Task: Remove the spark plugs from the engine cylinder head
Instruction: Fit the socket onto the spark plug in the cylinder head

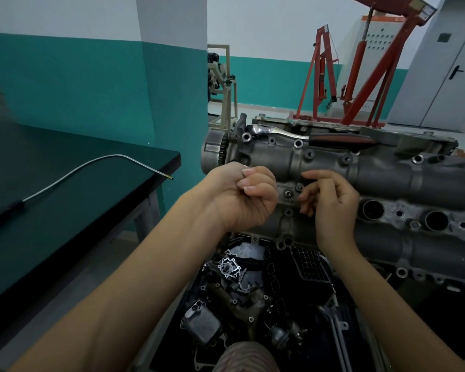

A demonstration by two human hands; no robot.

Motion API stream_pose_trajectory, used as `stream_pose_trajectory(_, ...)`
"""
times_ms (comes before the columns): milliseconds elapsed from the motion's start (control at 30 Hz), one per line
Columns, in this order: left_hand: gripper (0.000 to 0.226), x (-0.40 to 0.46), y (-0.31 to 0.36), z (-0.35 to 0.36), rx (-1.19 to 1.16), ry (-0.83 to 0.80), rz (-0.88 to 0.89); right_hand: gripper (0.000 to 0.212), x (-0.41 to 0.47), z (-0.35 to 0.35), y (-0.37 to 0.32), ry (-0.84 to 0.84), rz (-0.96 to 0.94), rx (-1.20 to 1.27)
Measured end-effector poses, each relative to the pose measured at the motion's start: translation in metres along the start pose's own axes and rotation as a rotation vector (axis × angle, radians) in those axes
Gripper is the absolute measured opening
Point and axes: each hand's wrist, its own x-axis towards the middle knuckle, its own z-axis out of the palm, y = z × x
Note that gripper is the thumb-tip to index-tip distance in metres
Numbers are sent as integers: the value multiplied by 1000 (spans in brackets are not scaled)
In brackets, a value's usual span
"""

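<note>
So the person is leaning over the cylinder head (333, 167), which sits on its stand to the right of the middle, with its gear end pointing left. Left hand (242, 194) is curled into a fist just in front of that gear end; nothing can be seen inside it, so whether it holds something small can't be told. Right hand (330, 200) hovers over the middle of the head with the fingers loosely bent, tips near a small bolt (288, 194) in the casting, and it doesn't look like it's gripping anything.

Two round plug holes (373, 209) show just right of the right hand, in a row running off toward the edge. No spark plug itself is visible; if any sit down in those holes, it's too dark to say.

A ratchet wrench (314, 136) with a chrome head and a dark red-and-black handle lies across the far top edge of the head. Off to the left there's a dark table (65, 210) with a bendy metal pickup tool (91, 165) lying on it. Under the hands is a black bin (253, 304) full of loose engine parts. A red engine hoist (360, 76) stands in the back.
</note>
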Motion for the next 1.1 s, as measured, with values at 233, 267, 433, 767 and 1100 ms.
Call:
stream_pose_trajectory(233, 36, 1, 4, 0, -27, -17, -35, 23, -1, 2, 4, -106, -107, -179)
stream_pose_trajectory(267, 36, 2, 4, -1, -26, -16, -40, 20, -1, 3, 6, -170, -141, -267)
stream_pose_trajectory(433, 38, 2, 4, -1, -4, -28, -28, 22, 0, 11, 11, -455, -305, -662)
stream_pose_trajectory(767, 43, 3, -1, -4, 35, -38, 10, 38, 4, 28, 3, -387, -307, -816)
stream_pose_trajectory(1100, 40, 1, -8, -8, 179, 9, 45, 22, -4, 30, -7, -401, -343, -929)
